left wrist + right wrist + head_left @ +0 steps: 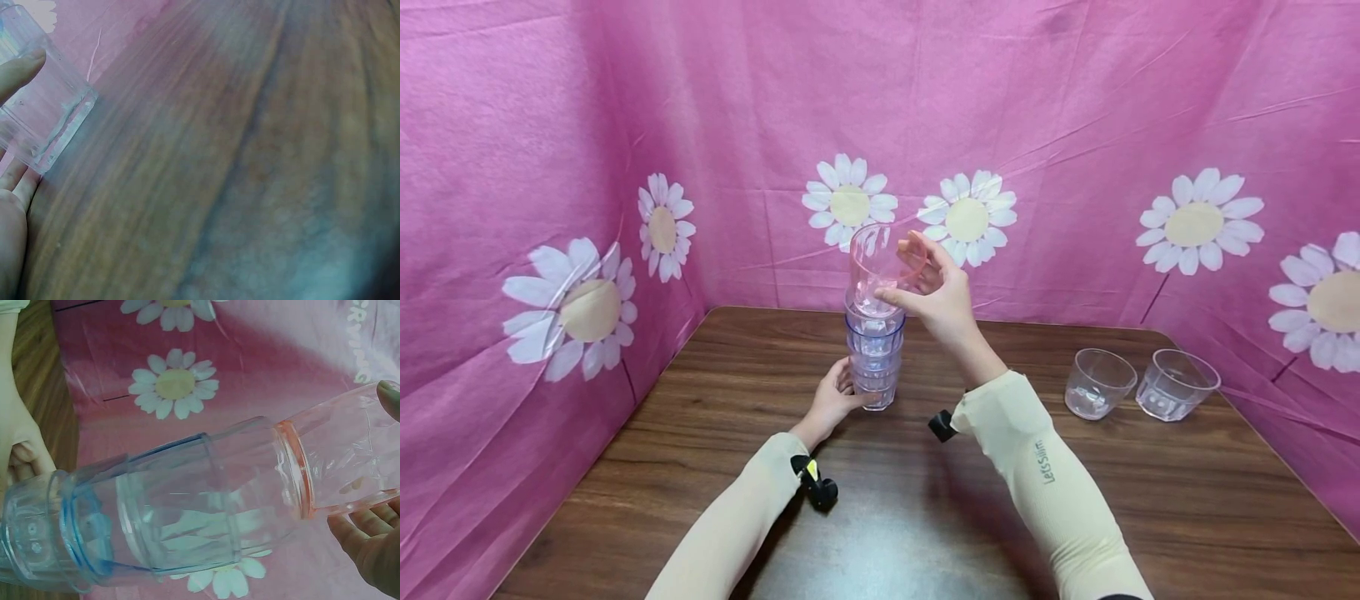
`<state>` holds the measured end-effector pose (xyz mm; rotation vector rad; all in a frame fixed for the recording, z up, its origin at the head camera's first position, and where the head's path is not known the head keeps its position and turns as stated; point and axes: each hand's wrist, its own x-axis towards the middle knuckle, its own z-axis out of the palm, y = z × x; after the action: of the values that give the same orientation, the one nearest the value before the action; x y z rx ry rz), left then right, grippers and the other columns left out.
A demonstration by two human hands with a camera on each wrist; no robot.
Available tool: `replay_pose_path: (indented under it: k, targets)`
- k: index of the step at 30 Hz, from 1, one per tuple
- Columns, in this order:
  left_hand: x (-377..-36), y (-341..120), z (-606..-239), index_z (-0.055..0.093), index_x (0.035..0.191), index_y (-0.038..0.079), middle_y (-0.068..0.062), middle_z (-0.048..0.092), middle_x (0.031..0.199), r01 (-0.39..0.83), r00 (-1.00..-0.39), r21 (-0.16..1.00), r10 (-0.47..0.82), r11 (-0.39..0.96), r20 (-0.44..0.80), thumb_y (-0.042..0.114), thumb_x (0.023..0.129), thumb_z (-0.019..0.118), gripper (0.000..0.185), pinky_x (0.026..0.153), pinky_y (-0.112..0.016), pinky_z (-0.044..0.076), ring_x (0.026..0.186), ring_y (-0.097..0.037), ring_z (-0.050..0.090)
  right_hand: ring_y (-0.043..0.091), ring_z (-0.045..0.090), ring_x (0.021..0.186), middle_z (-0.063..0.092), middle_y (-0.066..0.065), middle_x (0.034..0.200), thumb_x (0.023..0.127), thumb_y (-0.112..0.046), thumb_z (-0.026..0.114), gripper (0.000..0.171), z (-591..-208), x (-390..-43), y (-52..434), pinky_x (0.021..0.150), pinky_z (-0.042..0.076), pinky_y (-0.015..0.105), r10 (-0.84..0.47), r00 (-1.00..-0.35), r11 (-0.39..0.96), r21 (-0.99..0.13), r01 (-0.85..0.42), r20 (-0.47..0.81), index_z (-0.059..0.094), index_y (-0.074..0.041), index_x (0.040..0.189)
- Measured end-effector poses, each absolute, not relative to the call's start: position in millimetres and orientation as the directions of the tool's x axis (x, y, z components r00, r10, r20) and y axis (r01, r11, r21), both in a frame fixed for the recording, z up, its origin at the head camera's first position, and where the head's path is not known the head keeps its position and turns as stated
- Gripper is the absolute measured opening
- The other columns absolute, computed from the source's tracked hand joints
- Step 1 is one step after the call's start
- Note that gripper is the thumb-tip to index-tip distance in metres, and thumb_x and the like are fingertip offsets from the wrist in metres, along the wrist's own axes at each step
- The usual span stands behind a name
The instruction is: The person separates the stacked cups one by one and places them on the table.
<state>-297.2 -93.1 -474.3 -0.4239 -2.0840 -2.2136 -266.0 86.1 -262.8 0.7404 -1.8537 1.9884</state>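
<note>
Pink cup (883, 262) in right hand (936, 292), 2 clear cups (1099, 383) aside

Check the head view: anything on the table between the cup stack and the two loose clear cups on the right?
Only the right forearm crosses above it; the table between the stack and the nearer loose cup is bare wood.

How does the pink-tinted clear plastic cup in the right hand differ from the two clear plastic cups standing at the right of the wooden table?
The pink-tinted clear plastic cup has a rosy tint; the two clear plastic cups are colourless. The pink one is held tilted at the top of the cup stack by the right hand; the two stand on the table, untouched. All are transparent.
</note>
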Motion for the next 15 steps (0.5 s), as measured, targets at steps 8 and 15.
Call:
replay_pose_path:
  k: [8,15]
  targets:
    - [-297,-93,-474,0.041,0.139,-0.009,-0.029,0.054,0.134,0.241,-0.96,0.968,0.129,-0.071,0.248,-0.015,0.076,0.074,0.072,0.107,-0.044,0.044,0.125,-0.037,0.052,0.027,0.052,0.131,0.054,0.018,0.139,0.073,0.014,0.078,0.081,-259,-262,97,0.105,0.046,0.044,-0.075,-0.808,-0.111,-0.81,-0.576,0.585,0.043,0.002,0.145]
    - [-296,-93,-473,0.042,0.138,-0.009,-0.029,0.055,0.133,0.248,-0.956,0.965,0.137,-0.086,0.258,-0.014,0.075,0.074,0.071,0.106,-0.045,0.044,0.124,-0.038,0.052,0.026,0.053,0.129,0.054,0.019,0.14,0.073,0.011,0.078,0.081,-262,-260,109,0.106,0.045,0.043,-0.044,-0.804,-0.082,-0.804,-0.589,0.593,0.044,-0.001,0.146]
